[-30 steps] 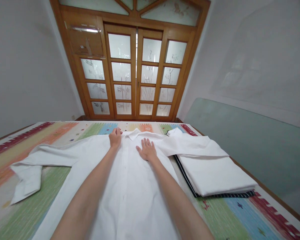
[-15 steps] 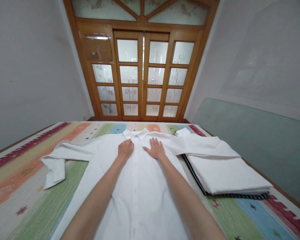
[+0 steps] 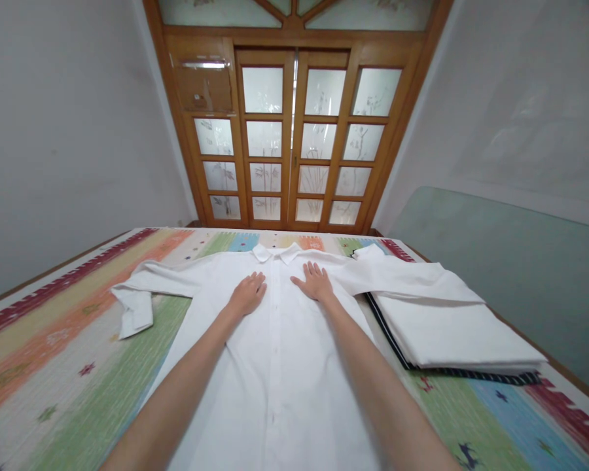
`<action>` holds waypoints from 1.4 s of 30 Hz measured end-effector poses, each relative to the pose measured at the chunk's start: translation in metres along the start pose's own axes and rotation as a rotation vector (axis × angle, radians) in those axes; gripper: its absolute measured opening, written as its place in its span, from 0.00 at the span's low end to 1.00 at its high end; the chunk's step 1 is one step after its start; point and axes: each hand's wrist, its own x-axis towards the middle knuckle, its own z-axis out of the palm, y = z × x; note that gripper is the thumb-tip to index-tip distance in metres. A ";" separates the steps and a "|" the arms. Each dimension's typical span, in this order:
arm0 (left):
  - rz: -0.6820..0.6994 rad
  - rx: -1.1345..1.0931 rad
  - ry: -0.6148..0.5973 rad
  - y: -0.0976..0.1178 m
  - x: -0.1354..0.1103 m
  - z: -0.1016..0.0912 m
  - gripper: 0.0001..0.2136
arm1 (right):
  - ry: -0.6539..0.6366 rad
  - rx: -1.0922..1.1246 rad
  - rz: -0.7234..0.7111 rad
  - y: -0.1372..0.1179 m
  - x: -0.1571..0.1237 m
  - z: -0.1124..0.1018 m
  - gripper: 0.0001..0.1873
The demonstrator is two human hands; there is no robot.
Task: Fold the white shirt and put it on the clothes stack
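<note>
A white long-sleeved shirt (image 3: 275,340) lies front side up, its collar (image 3: 275,252) at the far end and its button strip running down the middle. My left hand (image 3: 249,292) rests palm down on the chest left of the buttons, fingers extended. On the other side of the strip my right hand (image 3: 314,281) lies flat with its fingers spread. The left sleeve (image 3: 169,278) stretches out and bends back near the cuff. The right sleeve (image 3: 412,281) reaches across a stack of folded white cloth (image 3: 456,337).
Beneath everything is a striped, patterned bedspread (image 3: 63,386). A black striped cloth edge (image 3: 491,376) shows under the folded stack. A pale green headboard-like panel (image 3: 495,255) stands at the right. Wooden doors with glass panes (image 3: 292,131) close off the far side.
My left hand has gone from curled fingers near the button strip to lying flatter on the shirt. My right hand stays spread on the chest. The camera view has shifted slightly.
</note>
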 end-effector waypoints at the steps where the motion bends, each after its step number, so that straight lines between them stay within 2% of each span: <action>1: -0.001 0.002 -0.015 -0.004 -0.007 -0.002 0.20 | 0.001 -0.004 0.000 0.000 -0.001 0.000 0.44; 7: -0.072 0.053 -0.058 -0.024 -0.072 -0.011 0.27 | -0.006 -0.012 -0.006 0.000 -0.001 0.002 0.45; 13: -0.081 0.086 -0.019 -0.043 -0.145 -0.016 0.28 | 0.006 -0.025 -0.007 0.002 0.002 0.006 0.44; 18: -0.049 0.140 -0.029 -0.057 -0.183 -0.028 0.26 | -0.010 -0.021 -0.003 0.002 0.002 0.005 0.45; 22: -0.050 0.167 -0.035 -0.060 -0.197 -0.036 0.27 | 0.015 -0.009 -0.016 0.002 0.000 0.005 0.44; 27: -0.130 0.210 -0.045 -0.065 -0.206 -0.042 0.30 | 0.019 0.001 -0.016 0.003 0.000 0.005 0.44; 34: -0.208 0.317 -0.020 -0.085 -0.220 -0.046 0.23 | 0.016 0.012 -0.015 0.002 0.000 0.003 0.44; 37: -0.250 0.337 -0.015 -0.083 -0.221 -0.052 0.22 | 0.008 0.018 -0.015 0.002 -0.001 0.002 0.44; 42: -0.329 0.273 0.102 -0.072 -0.217 -0.067 0.18 | 0.014 0.021 -0.014 0.002 -0.001 0.002 0.44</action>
